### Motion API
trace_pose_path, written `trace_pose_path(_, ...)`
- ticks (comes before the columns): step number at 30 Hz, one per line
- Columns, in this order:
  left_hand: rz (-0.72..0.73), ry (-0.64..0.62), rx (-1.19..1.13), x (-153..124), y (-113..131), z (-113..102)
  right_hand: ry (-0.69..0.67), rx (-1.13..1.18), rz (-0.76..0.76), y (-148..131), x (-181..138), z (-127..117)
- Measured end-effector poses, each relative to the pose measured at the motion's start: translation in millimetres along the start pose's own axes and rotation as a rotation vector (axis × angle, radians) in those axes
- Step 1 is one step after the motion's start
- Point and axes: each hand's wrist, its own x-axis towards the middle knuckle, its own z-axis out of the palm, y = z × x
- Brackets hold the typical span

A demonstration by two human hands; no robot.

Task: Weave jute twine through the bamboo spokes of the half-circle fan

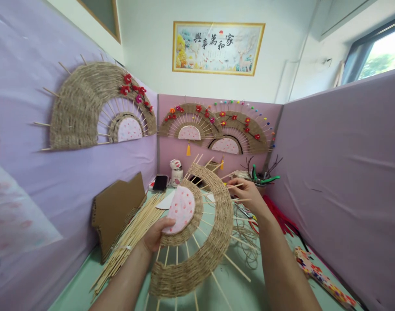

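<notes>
A half-round woven fan (221, 211) of tan twine and thin wooden sticks hangs tilted over the table. My left hand (158, 231) grips it at the inner hub, thumb on the spotted pink-and-white half disc (182, 207). At the fan's outer right edge my right hand (244, 192) is closed in a pinch beside the projecting stick ends. What lies between those fingertips is too small to make out. Loose twine (247, 248) lies in loops below that hand, and scissors (244, 210) rest partly hidden behind the sticks.
A bundle of sticks (129, 242) and cut cardboard (118, 211) lie left. At the back are a phone (160, 182), a patterned jar (176, 175) and green-handled pliers (265, 178). Red material (280, 216) and a flowered strip (323, 276) lie right. Finished fans (77, 103) hang on the partitions.
</notes>
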Motion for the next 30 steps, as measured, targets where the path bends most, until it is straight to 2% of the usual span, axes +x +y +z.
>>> trace_pose_path(4,0.081,-0.003,0.071,-0.2,-1.0,1.8,-0.048,-0.018,0.002,-0.6,1.3,4.9)
trace_pose_path(10,0.030,-0.082,0.047,-0.9,-2.3,0.0,-0.068,0.008,0.028,-7.1,-2.4,7.9)
trace_pose_path(15,-0.020,-0.006,-0.078,4.0,-5.3,-2.7,-0.123,0.046,0.056,-8.1,-4.8,8.9)
trace_pose_path(22,-0.225,0.088,-0.222,7.8,-2.9,5.8,-0.150,0.039,0.062,-3.0,-4.6,11.2)
trace_pose_path(26,-0.261,0.119,-0.238,6.3,0.4,9.8,-0.117,0.036,0.073,-1.1,-3.9,7.5)
trace_pose_path(30,-0.257,0.192,-0.189,5.0,1.5,14.0,-0.037,0.011,0.016,-1.3,-3.4,0.5)
